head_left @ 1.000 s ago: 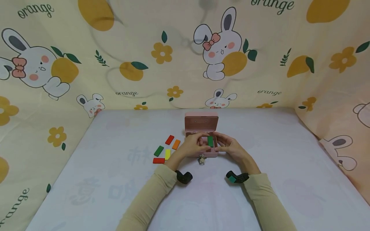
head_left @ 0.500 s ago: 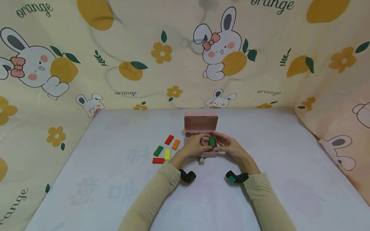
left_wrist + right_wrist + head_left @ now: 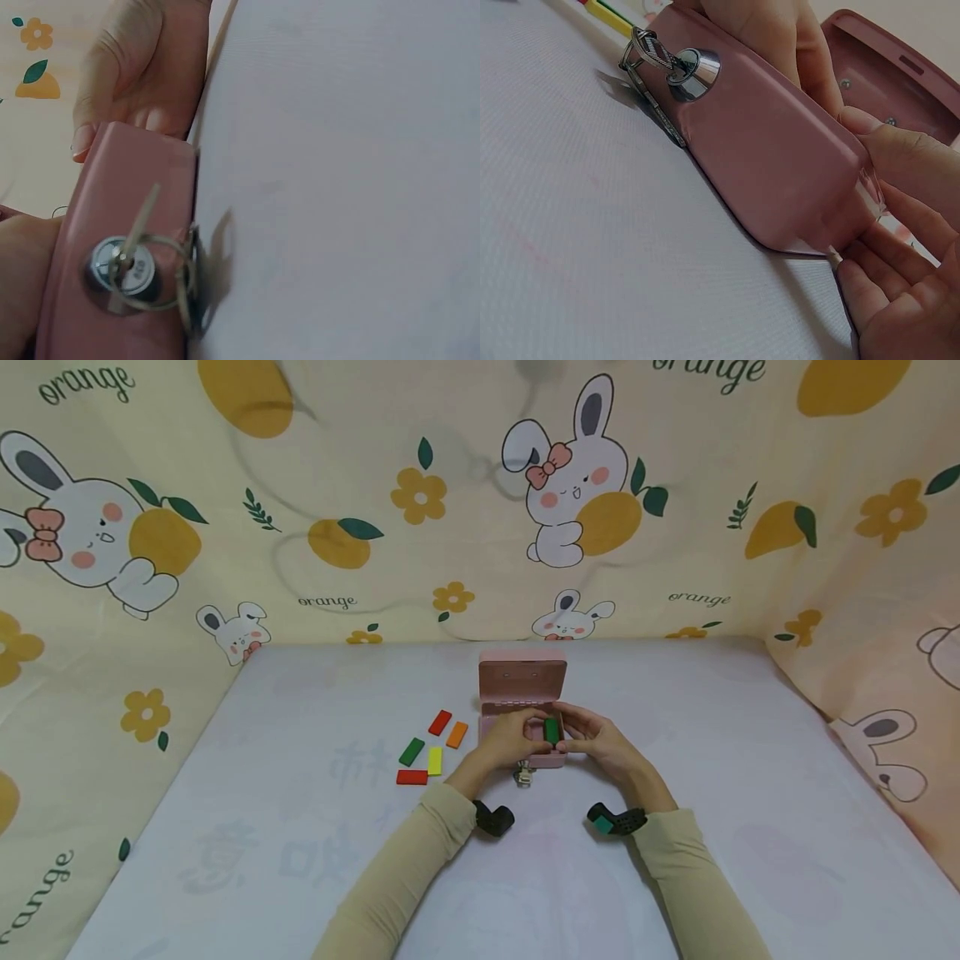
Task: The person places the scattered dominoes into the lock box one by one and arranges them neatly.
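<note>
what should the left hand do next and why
Probably set the green block down and release it: the left hand holds it inside the open pink box, near the right wall, and the right hand holds the box at that end. Whether the block already touches the floor of the box isn't clear, so a gentle lowering seems best.

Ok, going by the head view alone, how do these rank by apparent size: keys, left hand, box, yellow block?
Largest to smallest:
1. Box
2. Left hand
3. Keys and yellow block: too alike to rank
</note>
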Action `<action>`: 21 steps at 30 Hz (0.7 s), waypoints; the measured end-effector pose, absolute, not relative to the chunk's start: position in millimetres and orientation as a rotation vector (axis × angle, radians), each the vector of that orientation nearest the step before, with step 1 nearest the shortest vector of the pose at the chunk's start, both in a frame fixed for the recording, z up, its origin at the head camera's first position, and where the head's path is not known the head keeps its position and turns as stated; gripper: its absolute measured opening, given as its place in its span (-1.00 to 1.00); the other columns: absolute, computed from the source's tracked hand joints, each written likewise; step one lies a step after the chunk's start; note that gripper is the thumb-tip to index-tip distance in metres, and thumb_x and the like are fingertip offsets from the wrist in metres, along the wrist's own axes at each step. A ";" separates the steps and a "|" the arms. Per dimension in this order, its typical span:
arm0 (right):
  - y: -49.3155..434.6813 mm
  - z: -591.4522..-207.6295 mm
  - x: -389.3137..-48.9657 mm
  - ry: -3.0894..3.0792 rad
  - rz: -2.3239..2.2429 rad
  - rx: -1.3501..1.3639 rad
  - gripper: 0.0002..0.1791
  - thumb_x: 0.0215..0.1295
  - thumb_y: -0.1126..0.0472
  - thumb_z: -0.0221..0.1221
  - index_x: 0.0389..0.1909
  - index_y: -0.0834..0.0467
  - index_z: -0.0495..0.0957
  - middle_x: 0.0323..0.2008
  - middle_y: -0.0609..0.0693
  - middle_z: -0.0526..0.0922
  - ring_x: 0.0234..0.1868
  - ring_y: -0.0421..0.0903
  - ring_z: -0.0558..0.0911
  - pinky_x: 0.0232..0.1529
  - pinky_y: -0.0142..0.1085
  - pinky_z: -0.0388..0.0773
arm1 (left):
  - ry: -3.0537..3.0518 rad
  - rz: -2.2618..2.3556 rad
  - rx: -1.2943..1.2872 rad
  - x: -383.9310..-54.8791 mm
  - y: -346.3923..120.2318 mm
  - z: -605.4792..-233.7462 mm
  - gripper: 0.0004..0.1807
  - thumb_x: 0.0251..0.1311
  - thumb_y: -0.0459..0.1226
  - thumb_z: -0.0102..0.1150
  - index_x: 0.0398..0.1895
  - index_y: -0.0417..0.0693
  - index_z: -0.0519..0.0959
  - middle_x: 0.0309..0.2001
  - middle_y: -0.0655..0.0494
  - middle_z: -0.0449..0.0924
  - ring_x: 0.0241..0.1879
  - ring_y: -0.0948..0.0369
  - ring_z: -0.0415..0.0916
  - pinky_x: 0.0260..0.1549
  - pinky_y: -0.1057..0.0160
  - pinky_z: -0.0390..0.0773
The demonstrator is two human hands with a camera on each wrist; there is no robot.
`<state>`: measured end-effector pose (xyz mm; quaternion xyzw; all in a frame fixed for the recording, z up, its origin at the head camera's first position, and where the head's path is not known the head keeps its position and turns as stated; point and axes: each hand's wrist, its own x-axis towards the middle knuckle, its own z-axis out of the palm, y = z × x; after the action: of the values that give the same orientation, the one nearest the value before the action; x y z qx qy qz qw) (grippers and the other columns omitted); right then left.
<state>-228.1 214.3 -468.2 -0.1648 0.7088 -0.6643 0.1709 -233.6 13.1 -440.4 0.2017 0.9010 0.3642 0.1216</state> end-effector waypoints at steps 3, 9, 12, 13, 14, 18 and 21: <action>214.1 -468.2 -228.1 2.007 -1.892 -0.478 -0.11 0.16 0.37 0.27 0.45 0.37 0.02 0.50 0.31 0.00 0.52 0.25 -0.05 0.30 -0.62 0.22 | 2.650 1.054 0.569 -233.6 15.1 -441.3 -0.44 0.10 -0.15 0.36 0.20 -0.02 0.50 -0.41 0.09 0.45 -0.42 0.28 0.28 -0.42 0.40 0.25; 215.1 -469.2 -228.8 1.997 -1.903 -0.484 -0.12 0.15 0.41 0.26 0.44 0.39 0.01 0.50 0.33 -0.03 0.52 0.26 -0.06 0.28 -0.62 0.24 | 2.667 1.032 0.505 -233.7 18.8 -440.5 -0.42 0.07 -0.15 0.39 0.20 -0.03 0.50 -0.20 -0.03 0.60 -0.32 0.23 0.35 -0.29 0.34 0.37; 215.2 -469.0 -228.9 1.989 -1.903 -0.479 -0.11 0.15 0.40 0.26 0.45 0.37 0.01 0.50 0.30 -0.03 0.53 0.25 -0.06 0.28 -0.62 0.24 | 2.664 1.029 0.479 -233.5 19.8 -440.0 -0.41 0.07 -0.16 0.39 0.21 -0.03 0.50 -0.02 -0.06 0.63 -0.17 0.15 0.48 -0.11 0.23 0.48; 215.1 -468.8 -228.8 1.989 -1.900 -0.480 -0.11 0.15 0.39 0.26 0.45 0.37 0.01 0.51 0.30 -0.03 0.53 0.25 -0.06 0.28 -0.62 0.24 | 2.663 1.032 0.473 -233.7 20.2 -440.2 -0.41 0.07 -0.16 0.39 0.21 -0.04 0.50 0.04 -0.05 0.62 -0.09 0.12 0.51 -0.03 0.19 0.50; 215.1 -468.8 -228.8 1.991 -1.897 -0.479 -0.11 0.16 0.39 0.26 0.45 0.37 0.01 0.51 0.29 -0.03 0.53 0.24 -0.06 0.29 -0.61 0.24 | 2.664 1.033 0.470 -233.8 20.5 -440.3 -0.41 0.06 -0.16 0.39 0.21 -0.04 0.51 0.10 -0.05 0.61 -0.01 0.10 0.53 0.04 0.15 0.50; 214.7 -467.9 -228.0 1.988 -1.896 -0.478 -0.11 0.15 0.39 0.26 0.45 0.37 0.01 0.51 0.29 -0.03 0.53 0.25 -0.06 0.28 -0.62 0.24 | 2.658 1.045 0.452 -233.5 21.1 -440.1 -0.41 0.06 -0.18 0.39 0.21 -0.05 0.51 0.19 -0.06 0.56 0.17 0.03 0.51 0.17 0.07 0.47; 215.8 -468.7 -228.0 1.985 -1.898 -0.489 -0.11 0.16 0.39 0.26 0.45 0.40 -0.01 0.50 0.33 -0.04 0.52 0.27 -0.07 0.27 -0.63 0.25 | 2.661 1.036 0.435 -232.7 21.9 -439.4 -0.41 0.06 -0.17 0.40 0.21 -0.04 0.51 0.19 -0.05 0.56 0.19 0.03 0.50 0.19 0.07 0.46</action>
<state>-228.0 215.8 -468.7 -0.1727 0.7006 -0.6698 0.1752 -232.7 21.9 -439.4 0.1494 0.9139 0.3559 0.1259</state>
